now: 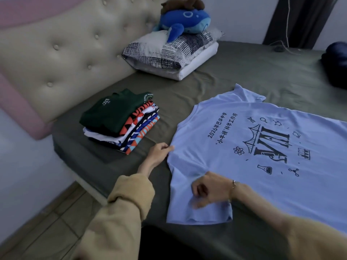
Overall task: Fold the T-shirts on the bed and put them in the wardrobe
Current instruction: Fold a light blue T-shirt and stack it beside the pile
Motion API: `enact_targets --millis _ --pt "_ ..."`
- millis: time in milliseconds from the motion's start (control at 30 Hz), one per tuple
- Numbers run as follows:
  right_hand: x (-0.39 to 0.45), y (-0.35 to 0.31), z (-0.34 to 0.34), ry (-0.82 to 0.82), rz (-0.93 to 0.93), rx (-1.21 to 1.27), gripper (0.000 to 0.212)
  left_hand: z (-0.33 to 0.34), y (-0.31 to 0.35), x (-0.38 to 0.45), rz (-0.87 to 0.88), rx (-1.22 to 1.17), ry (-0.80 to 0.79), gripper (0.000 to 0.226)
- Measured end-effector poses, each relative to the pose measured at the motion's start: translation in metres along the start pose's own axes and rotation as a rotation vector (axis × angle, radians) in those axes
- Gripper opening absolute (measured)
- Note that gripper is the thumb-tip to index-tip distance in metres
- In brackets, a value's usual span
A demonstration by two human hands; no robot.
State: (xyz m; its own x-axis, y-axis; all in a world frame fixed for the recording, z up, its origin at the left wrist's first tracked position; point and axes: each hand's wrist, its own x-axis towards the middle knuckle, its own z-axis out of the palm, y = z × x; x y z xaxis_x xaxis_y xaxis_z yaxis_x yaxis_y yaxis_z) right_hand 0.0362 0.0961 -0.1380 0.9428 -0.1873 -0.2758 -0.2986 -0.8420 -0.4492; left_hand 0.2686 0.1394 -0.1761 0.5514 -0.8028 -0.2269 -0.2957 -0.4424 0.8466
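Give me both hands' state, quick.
Left hand: pinching the light blue T-shirt's edge.
Right hand: fingers curled on its sleeve; grip cannot be told.

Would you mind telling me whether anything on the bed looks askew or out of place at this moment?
Only small things. The folded stack is fanned, its lower shirts jutting out under the green one. The sleeve of the light blue T-shirt is bunched under the right hand, while the left hand pinches its shoulder edge. Nothing looks damaged.
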Motion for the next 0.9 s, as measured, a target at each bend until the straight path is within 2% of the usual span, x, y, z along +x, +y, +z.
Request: enact_targets --millis 133,300,500,600,667,700,767,900 --pt "-0.006 -0.018 0.009 -0.004 -0.045 -0.041 0.037 -0.002 -0.003 0.002 -0.002 0.016 -0.022 0.010" --pt "-0.006 -0.022 0.011 -0.067 -0.070 0.045 0.014 0.001 -0.004 -0.002 0.019 -0.006 -0.020 0.021" --pt "-0.011 -0.030 0.013 -0.146 -0.046 0.074 0.009 -0.001 -0.014 -0.002 0.047 -0.069 -0.019 0.026" --pt "-0.013 -0.041 0.015 -0.095 -0.027 0.020 0.024 0.000 -0.016 -0.001 0.030 -0.090 -0.022 0.023" --pt "-0.013 -0.051 0.025 -0.033 -0.028 -0.146 0.042 -0.001 -0.016 -0.001 0.022 -0.093 -0.036 0.022" --pt "-0.012 -0.057 0.032 -0.012 -0.040 -0.231 0.044 -0.001 -0.016 -0.001 0.017 -0.085 -0.036 0.022" --pt "-0.009 -0.064 0.039 0.029 -0.073 -0.298 0.035 0.000 -0.015 0.000 0.018 -0.070 -0.029 0.022" --pt "-0.007 -0.063 0.034 0.046 -0.046 -0.232 0.019 0.002 -0.014 -0.003 0.015 -0.059 -0.012 0.023"
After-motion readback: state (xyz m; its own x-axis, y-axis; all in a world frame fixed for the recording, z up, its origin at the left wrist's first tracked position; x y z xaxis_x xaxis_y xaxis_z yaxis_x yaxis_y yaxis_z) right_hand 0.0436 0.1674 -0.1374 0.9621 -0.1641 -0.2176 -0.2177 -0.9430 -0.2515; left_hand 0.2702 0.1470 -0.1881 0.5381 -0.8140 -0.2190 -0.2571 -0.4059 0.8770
